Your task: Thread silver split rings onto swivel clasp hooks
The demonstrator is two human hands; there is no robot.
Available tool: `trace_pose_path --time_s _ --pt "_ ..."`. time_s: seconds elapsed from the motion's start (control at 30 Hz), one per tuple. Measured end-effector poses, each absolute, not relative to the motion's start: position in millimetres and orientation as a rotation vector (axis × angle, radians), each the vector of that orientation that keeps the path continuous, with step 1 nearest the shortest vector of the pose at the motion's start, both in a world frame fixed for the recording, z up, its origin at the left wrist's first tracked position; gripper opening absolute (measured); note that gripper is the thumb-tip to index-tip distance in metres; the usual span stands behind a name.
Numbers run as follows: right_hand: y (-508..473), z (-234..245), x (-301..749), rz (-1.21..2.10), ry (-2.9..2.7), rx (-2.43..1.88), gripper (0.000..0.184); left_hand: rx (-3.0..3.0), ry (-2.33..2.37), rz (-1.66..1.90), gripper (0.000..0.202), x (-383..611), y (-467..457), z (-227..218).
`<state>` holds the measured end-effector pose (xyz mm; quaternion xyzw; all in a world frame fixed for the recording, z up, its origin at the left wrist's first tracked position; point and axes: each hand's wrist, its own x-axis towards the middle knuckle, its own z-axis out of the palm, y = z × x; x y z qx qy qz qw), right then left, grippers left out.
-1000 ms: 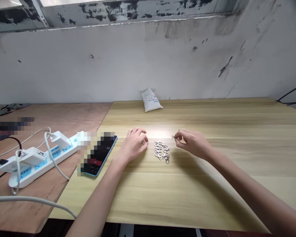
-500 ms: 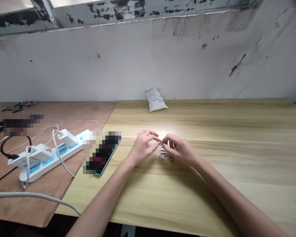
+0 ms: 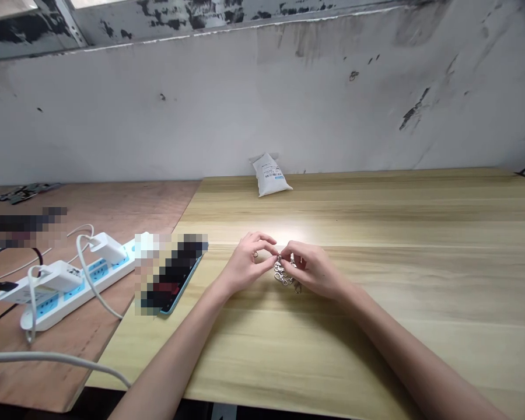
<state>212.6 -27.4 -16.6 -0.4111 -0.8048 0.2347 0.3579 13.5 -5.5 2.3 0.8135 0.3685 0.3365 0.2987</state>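
Observation:
A short silver metal chain (image 3: 282, 277) of linked rings hangs in a small bunch between my hands, just over the light wood table. My left hand (image 3: 245, 265) pinches its upper end between thumb and index finger, the other fingers loosely curved. A small ring (image 3: 256, 254) shows beneath those curved fingers. From the other side, my right hand (image 3: 314, 268) grips the same upper end with thumb and fingertips, its remaining fingers curled in. The fingertips almost meet and hide the link between them. Some of the lower links sit partly behind the right thumb.
A phone (image 3: 181, 283) with a blurred screen lies left of my left arm. Further left, a white power strip (image 3: 109, 271) with chargers and cables rests on a reddish-brown board (image 3: 157, 204). A white labelled packet (image 3: 271, 176) leans near the wall at the back.
The camera view has turned slightly, so the scene sits a little further left. Both hands still pinch the chain, with only slight finger movement; its links hang slightly more bunched.

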Motion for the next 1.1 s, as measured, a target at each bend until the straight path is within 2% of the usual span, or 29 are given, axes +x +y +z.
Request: trace_pose_path --time_s 0.17,0.33,0.6,0.83,1.1 --pt "-28.0 -13.3 213.7 0.608 -2.073 -1.052 0.007 2.162 1.005 0.880 0.004 14.7 -7.4 3.6" --pt "-28.7 -11.6 215.3 0.593 -2.061 -1.068 0.010 2.152 0.973 0.882 0.011 14.1 -7.2 3.1" --pt "-30.6 -9.4 214.1 0.703 -2.024 -1.035 0.011 2.055 0.980 0.810 0.001 14.9 -9.2 6.7" --pt "-32.1 -2.6 214.9 0.874 -1.924 -0.978 0.023 1.974 0.973 0.800 0.004 15.5 -9.5 6.5" --pt "-33.1 1.9 214.6 0.886 -1.831 -0.978 0.027 1.903 0.881 0.772 0.013 13.9 -8.7 10.0"
